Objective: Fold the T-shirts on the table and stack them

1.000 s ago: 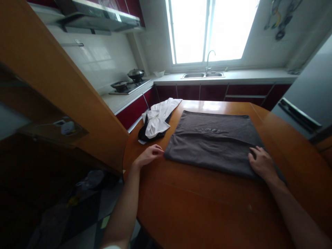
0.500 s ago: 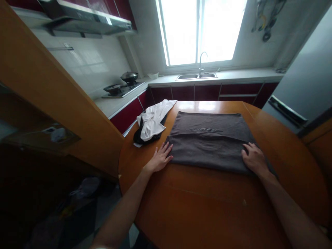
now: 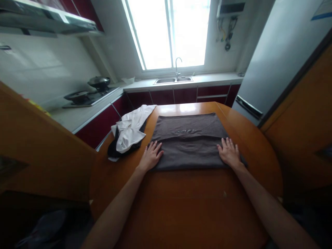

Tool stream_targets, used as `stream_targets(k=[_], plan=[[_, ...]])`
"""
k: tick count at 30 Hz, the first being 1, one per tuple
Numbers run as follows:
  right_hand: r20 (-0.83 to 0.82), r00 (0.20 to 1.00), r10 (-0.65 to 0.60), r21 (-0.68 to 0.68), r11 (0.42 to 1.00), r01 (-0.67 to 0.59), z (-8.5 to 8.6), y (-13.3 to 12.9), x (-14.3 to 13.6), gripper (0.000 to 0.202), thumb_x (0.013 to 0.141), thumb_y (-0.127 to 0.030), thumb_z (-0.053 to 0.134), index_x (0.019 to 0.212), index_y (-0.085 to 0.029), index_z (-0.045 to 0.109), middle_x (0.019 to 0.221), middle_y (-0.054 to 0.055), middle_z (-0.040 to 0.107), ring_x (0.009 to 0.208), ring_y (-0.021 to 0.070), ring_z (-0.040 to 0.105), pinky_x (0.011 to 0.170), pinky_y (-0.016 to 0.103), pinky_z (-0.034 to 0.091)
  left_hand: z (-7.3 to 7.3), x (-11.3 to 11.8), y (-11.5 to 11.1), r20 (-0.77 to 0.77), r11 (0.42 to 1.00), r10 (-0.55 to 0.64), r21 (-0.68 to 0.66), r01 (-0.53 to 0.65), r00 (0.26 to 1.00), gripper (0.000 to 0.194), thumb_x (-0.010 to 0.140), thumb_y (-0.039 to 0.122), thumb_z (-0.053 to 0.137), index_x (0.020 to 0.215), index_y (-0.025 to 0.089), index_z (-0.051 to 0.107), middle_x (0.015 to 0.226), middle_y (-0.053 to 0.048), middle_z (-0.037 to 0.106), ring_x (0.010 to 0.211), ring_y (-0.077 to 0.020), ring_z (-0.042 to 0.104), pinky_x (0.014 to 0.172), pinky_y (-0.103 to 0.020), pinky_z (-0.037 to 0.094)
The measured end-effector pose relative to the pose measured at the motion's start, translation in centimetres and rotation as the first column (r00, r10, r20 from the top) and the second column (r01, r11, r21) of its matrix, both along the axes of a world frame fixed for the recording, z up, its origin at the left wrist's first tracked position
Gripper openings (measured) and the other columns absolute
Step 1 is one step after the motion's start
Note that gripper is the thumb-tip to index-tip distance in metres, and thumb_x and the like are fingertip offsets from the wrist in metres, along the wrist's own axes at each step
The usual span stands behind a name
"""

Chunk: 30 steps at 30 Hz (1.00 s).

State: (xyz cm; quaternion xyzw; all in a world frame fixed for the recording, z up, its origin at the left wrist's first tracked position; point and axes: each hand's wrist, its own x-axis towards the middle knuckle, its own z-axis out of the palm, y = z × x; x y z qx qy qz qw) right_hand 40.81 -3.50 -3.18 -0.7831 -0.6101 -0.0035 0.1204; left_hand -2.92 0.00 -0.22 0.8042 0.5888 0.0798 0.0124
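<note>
A dark grey folded cloth garment (image 3: 192, 152) lies flat on the wooden table (image 3: 181, 204), with a raised fold across its middle and a small dark design above that fold. My left hand (image 3: 151, 155) rests palm down on its left edge, fingers spread. On the right edge lies my right hand (image 3: 229, 152), also flat with the fingers apart. Neither hand grips the fabric. What kind of garment it is, I cannot tell.
White cloth (image 3: 131, 128) is heaped over a black item (image 3: 112, 149) at the table's left side. Beyond the table are a counter with a sink (image 3: 173, 80), a stove with two pans (image 3: 99, 83), and a tall fridge (image 3: 261, 65) on the right.
The camera view has turned to the right. My right hand has gone from curled fingers to lying flat on the cloth; my left hand sits slightly further onto the left edge.
</note>
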Motion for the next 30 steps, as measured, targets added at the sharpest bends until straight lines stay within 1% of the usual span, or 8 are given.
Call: stream_targets(k=[4,7,9,13,18,23,27,30], plan=[[-0.008,1.000,-0.011,-0.018,1.000,0.011,0.9,0.0,-0.2,0.064,0.103,-0.046,0.025,0.152,-0.009,0.043,0.163,0.019,0.030,0.151,0.0325,0.024,0.120,0.056,0.021,-0.3,-0.5,0.3,0.000,1.000,-0.001,-0.009,0.001,1.000,0.056,0.104,0.050,0.036,0.153,0.024,0.045,0.164,-0.010,0.030,0.153,-0.0323,0.021,0.121,-0.059,0.022],[-0.031,0.999,-0.041,0.063,0.997,0.043,1.5,0.0,0.2,0.061,0.103,-0.043,0.024,0.151,-0.010,0.043,0.163,0.018,0.031,0.152,0.0305,0.025,0.120,0.055,0.021,-0.5,-0.7,0.4,0.023,1.000,-0.001,-0.012,0.001,1.000,0.056,0.104,0.050,0.037,0.153,0.025,0.045,0.164,-0.010,0.030,0.153,-0.0324,0.022,0.120,-0.059,0.022],[-0.042,0.997,-0.063,0.099,0.993,0.067,1.4,0.0,0.6,0.060,0.103,-0.041,0.025,0.153,-0.011,0.041,0.163,0.018,0.030,0.152,0.0300,0.024,0.120,0.055,0.021,-0.7,-0.8,0.6,0.045,1.000,-0.007,-0.004,0.007,0.999,0.055,0.103,0.050,0.038,0.152,0.024,0.046,0.164,-0.010,0.031,0.153,-0.0327,0.023,0.120,-0.060,0.022],[-0.055,0.995,-0.078,0.016,0.997,0.079,0.6,-0.1,1.1,0.061,0.102,-0.041,0.030,0.152,-0.009,0.041,0.163,0.020,0.029,0.151,0.0330,0.025,0.119,0.058,0.023,-1.0,-1.0,1.1,0.164,1.000,-0.014,0.006,0.013,0.986,0.054,0.101,0.049,0.042,0.148,0.023,0.052,0.161,-0.010,0.036,0.152,-0.0338,0.026,0.120,-0.062,0.021],[-0.090,0.993,-0.077,0.084,0.993,0.084,1.1,-0.2,1.5,0.058,0.101,-0.039,0.031,0.149,-0.009,0.046,0.161,0.021,0.033,0.150,0.0335,0.028,0.118,0.060,0.024,-0.1,-3.2,1.6,0.530,0.991,0.055,0.073,-0.110,0.846,0.054,0.097,0.044,0.041,0.138,0.014,0.060,0.146,-0.013,0.057,0.139,-0.0276,0.050,0.117,-0.045,0.038],[-0.107,0.994,0.030,0.284,0.959,0.001,1.9,-2.0,2.2,0.052,0.101,-0.029,0.029,0.144,-0.012,0.052,0.159,0.017,0.040,0.150,0.0282,0.030,0.120,0.054,0.027,1.6,-5.5,0.9,0.627,0.954,0.096,0.163,-0.251,0.773,0.049,0.091,0.035,0.047,0.131,0.014,0.065,0.137,-0.012,0.064,0.129,-0.0278,0.059,0.115,-0.044,0.042],[-0.051,0.992,0.113,0.129,0.986,-0.106,1.0,-4.9,2.5,0.057,0.104,-0.041,0.027,0.153,-0.017,0.042,0.161,0.013,0.036,0.152,0.0274,0.026,0.121,0.057,0.022,1.9,-4.6,0.4,0.563,0.966,-0.041,0.233,-0.111,0.825,0.046,0.090,0.030,0.044,0.128,0.017,0.067,0.139,-0.008,0.064,0.133,-0.0248,0.056,0.117,-0.041,0.040],[-0.025,0.994,0.107,-0.027,0.994,-0.108,0.4,-6.2,2.7,0.062,0.104,-0.051,0.025,0.156,-0.020,0.037,0.165,0.011,0.029,0.154,0.0273,0.020,0.122,0.060,0.017,0.9,-3.2,0.1,0.455,0.984,-0.068,0.178,-0.016,0.888,0.047,0.095,0.033,0.041,0.133,0.018,0.064,0.143,-0.009,0.060,0.139,-0.0252,0.050,0.121,-0.046,0.034]])
